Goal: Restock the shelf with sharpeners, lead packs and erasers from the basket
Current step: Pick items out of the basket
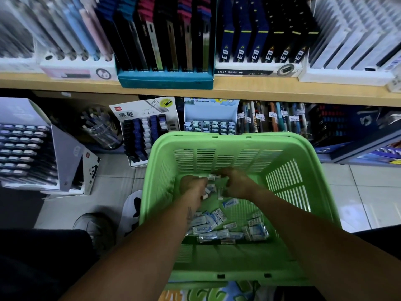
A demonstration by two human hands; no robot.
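Dim shop light, a wide lens, and blur along the top.

We see a dull, bluish cast over everything; the lower-left corner sinks almost to black, and the space under the wooden shelf point(217, 90) lies in shadow. The brightest areas are the green basket point(238, 144) and the pale floor tiles point(368, 192) at right, which carry a soft sheen. The boxes on the shelf smear with blur toward the upper corners, and the shelf edge bows with wide-angle distortion. The basket's centre is fairly sharp.
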